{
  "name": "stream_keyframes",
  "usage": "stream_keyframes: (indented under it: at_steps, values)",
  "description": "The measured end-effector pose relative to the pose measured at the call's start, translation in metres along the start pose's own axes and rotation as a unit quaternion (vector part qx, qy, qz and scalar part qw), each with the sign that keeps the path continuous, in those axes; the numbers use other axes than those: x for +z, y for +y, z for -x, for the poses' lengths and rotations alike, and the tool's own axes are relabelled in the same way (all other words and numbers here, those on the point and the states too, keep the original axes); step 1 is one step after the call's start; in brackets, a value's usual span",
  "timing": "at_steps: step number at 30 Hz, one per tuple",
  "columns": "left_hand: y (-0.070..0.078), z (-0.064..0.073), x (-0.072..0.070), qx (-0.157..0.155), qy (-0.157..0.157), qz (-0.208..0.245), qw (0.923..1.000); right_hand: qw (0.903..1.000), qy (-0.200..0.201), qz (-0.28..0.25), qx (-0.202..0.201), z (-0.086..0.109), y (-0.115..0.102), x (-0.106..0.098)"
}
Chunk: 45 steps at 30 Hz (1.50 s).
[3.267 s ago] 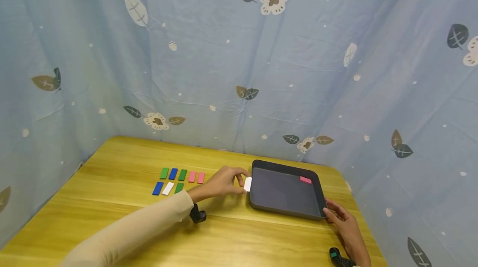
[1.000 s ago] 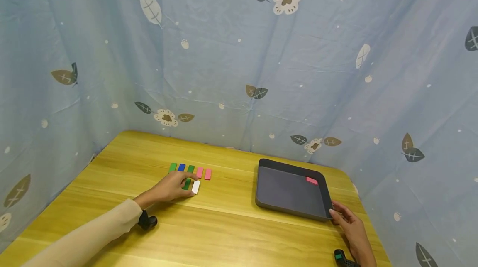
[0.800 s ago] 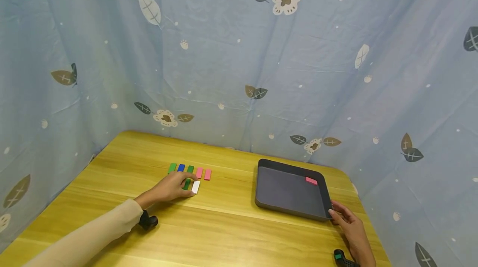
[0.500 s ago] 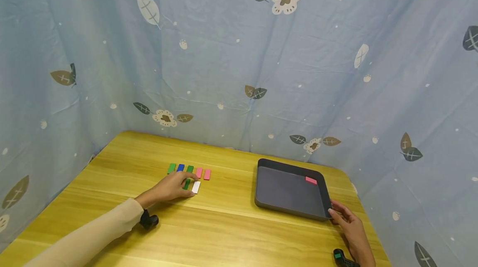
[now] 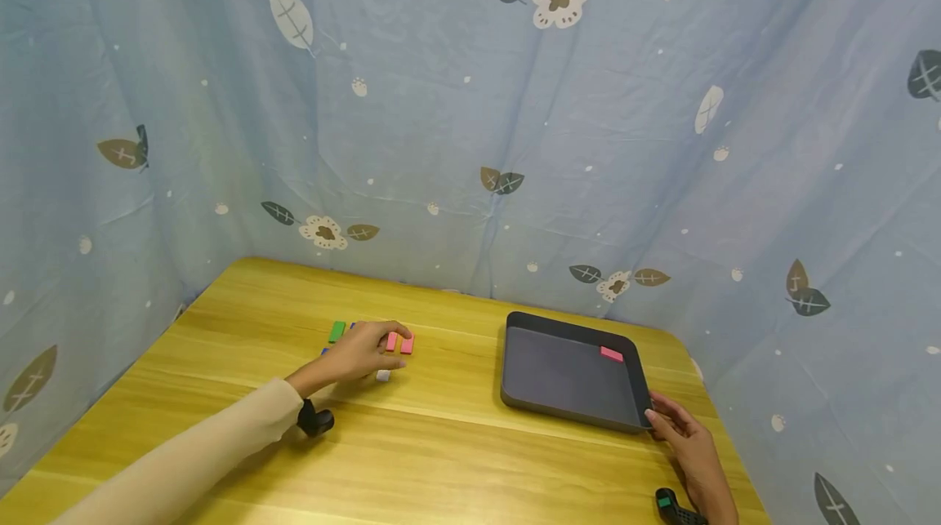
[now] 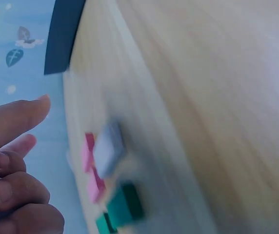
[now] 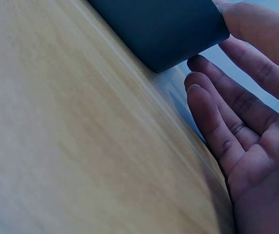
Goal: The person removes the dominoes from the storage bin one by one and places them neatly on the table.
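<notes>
My left hand (image 5: 358, 351) hovers over the rows of small flat blocks, thumb and index finger spread with nothing between them. Its index fingertip is right at a pink block (image 5: 408, 344), with another pink block (image 5: 392, 342) beside it. Below the thumb, a white block (image 5: 383, 375) lies partly hidden. The left wrist view shows that white block (image 6: 109, 148) near a green block (image 6: 125, 204). At the right, my right hand (image 5: 687, 443) pinches the near right corner of a dark grey tray (image 5: 573, 416), thumb on the rim and fingers outside.
One pink block (image 5: 612, 354) lies inside the tray by its right wall. A green block (image 5: 337, 332) stays visible left of my left hand, which covers most other blocks. The wooden table (image 5: 456, 460) ends at a blue patterned curtain (image 5: 412, 100).
My left hand carried the white block from beside the tray leftward to the block rows and let go. It has since shifted right and away toward the pink blocks. The right hand stays put.
</notes>
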<state>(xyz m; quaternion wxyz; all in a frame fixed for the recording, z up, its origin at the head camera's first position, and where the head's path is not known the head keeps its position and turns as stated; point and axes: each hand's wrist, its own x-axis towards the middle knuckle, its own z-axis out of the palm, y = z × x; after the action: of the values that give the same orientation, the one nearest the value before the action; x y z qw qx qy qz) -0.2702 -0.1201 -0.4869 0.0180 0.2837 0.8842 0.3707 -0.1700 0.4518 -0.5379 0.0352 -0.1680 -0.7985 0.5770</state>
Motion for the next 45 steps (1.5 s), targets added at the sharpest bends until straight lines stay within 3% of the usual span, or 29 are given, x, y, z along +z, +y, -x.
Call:
stream_keyframes:
  at_steps: [11,23,32,45]
  values:
    - [0.033,-0.041,0.026,0.046,-0.009,0.032,0.9984,1.0000,0.004,-0.001,-0.003,-0.003,0.002,0.000]
    - [0.068,-0.093,0.066,0.077,-0.023,0.034,0.9962,0.9999,0.001,0.004,-0.016,-0.003,0.002,0.000]
    - [0.096,-0.123,0.093,0.071,-0.040,0.094,0.9923,0.9997,-0.004,0.005,-0.024,-0.002,0.003,-0.001]
    - [0.119,-0.159,0.127,0.076,-0.058,0.088,0.9915,0.9999,-0.003,-0.003,-0.014,-0.004,0.000,-0.001]
